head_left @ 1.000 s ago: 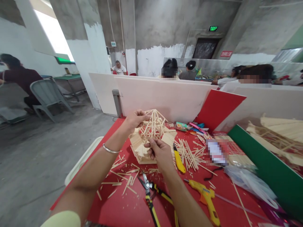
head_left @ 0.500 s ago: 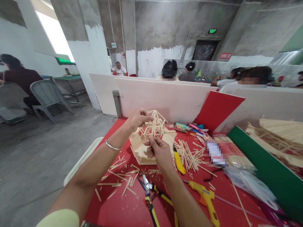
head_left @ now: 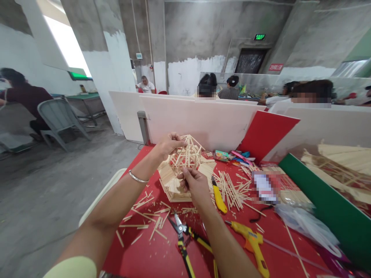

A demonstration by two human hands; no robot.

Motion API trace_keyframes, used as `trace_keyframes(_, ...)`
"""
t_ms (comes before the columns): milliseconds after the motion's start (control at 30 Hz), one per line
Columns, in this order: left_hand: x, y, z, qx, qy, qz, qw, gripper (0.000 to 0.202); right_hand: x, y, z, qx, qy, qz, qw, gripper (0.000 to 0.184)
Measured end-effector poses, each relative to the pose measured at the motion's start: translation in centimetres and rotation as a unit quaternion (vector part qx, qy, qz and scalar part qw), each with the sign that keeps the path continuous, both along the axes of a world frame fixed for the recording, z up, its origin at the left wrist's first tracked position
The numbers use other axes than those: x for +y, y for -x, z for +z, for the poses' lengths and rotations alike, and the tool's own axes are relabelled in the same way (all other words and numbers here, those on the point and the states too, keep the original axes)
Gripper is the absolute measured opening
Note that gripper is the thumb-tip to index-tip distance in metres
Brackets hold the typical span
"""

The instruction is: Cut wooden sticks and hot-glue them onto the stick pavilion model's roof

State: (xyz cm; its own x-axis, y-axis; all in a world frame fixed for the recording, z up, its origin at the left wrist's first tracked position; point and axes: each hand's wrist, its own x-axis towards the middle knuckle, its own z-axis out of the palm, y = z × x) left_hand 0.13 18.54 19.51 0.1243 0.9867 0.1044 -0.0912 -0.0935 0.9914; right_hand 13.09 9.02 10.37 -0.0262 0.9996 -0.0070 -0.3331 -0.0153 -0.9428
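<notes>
A small frame of thin wooden sticks [head_left: 188,155] stands on a stacked wooden base [head_left: 174,184] on the red table [head_left: 150,251]. My left hand [head_left: 167,146], with a silver bracelet on its wrist, is closed around the frame's upper left edge. My right hand [head_left: 196,184] is closed in a pinch at the frame's lower front, touching the sticks; what it pinches is too small to make out.
Loose sticks [head_left: 232,187] and offcuts litter the table. Yellow-handled pliers [head_left: 183,241], a yellow utility knife [head_left: 218,196] and a yellow glue gun [head_left: 252,242] lie near my arms. White, red and green boards stand behind and to the right. Other people sit beyond them.
Both hands stay on the stick frame with only slight shifts; the view has drifted a little.
</notes>
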Motion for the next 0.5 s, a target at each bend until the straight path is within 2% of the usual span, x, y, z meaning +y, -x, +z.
trace_keyframes(333,0.3,0.0,-0.2,0.015,-0.001,0.001,1.000,0.048,0.2,-0.1,-0.1,0.010,-0.002,0.003,1.000,0.036)
trace_keyframes(433,-0.5,-0.1,0.5,0.035,0.001,0.011,0.999,0.047,0.0,-0.1,-0.2,0.007,-0.005,0.005,1.000,0.038)
trace_keyframes(500,-2.0,0.0,1.5,0.074,-0.021,0.042,0.996,0.042,-0.4,-0.1,-0.2,0.001,-0.014,0.014,1.000,0.039)
